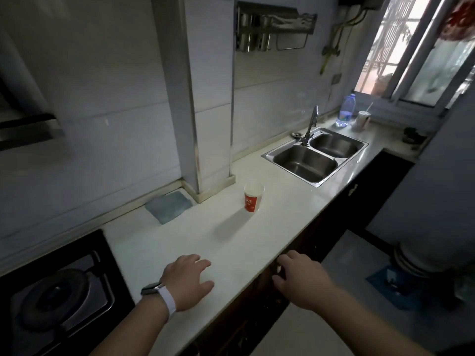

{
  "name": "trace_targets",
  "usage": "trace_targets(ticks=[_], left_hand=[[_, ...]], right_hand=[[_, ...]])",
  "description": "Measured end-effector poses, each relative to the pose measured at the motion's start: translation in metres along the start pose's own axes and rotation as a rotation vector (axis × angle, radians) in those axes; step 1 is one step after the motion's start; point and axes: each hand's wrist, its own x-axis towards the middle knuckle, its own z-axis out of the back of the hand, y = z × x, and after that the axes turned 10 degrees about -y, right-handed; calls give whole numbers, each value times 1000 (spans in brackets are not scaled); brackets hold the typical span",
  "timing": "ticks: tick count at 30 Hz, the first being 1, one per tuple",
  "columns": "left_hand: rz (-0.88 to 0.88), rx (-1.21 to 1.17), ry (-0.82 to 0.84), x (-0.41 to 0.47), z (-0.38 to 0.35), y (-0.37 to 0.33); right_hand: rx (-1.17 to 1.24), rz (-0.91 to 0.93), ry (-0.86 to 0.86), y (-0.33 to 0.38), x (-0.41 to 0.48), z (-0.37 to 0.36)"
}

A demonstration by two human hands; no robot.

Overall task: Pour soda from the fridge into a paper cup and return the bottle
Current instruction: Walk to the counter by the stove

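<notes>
**Holding both hands low over a kitchen table, with a paper cup farther back**

Seen from the person's own head, looking down along a pale table (180,242) that runs beside a tiled wall.

The left hand (189,281) is palm down over the table near its front edge. Its fingers are spread and only gently bent, and it holds nothing. Whether the palm rests on the surface or floats just above it cannot be told. A watch (151,289) on a white band sits on that wrist.

The right hand (300,278) is at the table's front edge, partly out over the dark cupboard fronts below. Its fingers hang loosely curled, pointing down and forward, and they grip nothing. Whether the fingertips touch the edge is unclear.

The paper cup (253,197), red with a white rim, stands upright on the table, well beyond both hands and near the foot of a wall column. Its inside looks pale; any contents cannot be made out.

A folded grey-blue cloth (169,205) lies against the wall to the cup's left. A gas stove (59,296) sits at the near left. Farther right are a steel double sink (356,156) with its tap (312,123), then a clear water bottle (347,110) and a white cup (363,119) below a window (424,47).
</notes>
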Motion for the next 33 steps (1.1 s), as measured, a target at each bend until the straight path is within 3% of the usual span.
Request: trace_targets(ticks=[11, 20, 33], left_hand=[[32, -25, -5, 111, 9, 13], [143, -67, 54, 187, -16, -16], [602, -558, -45, 314, -36, -95]], right_hand=[[70, -125, 70, -28, 100, -4], [117, -38, 164, -77, 185, -40], [376, 85, 353, -162, 352, -75]])
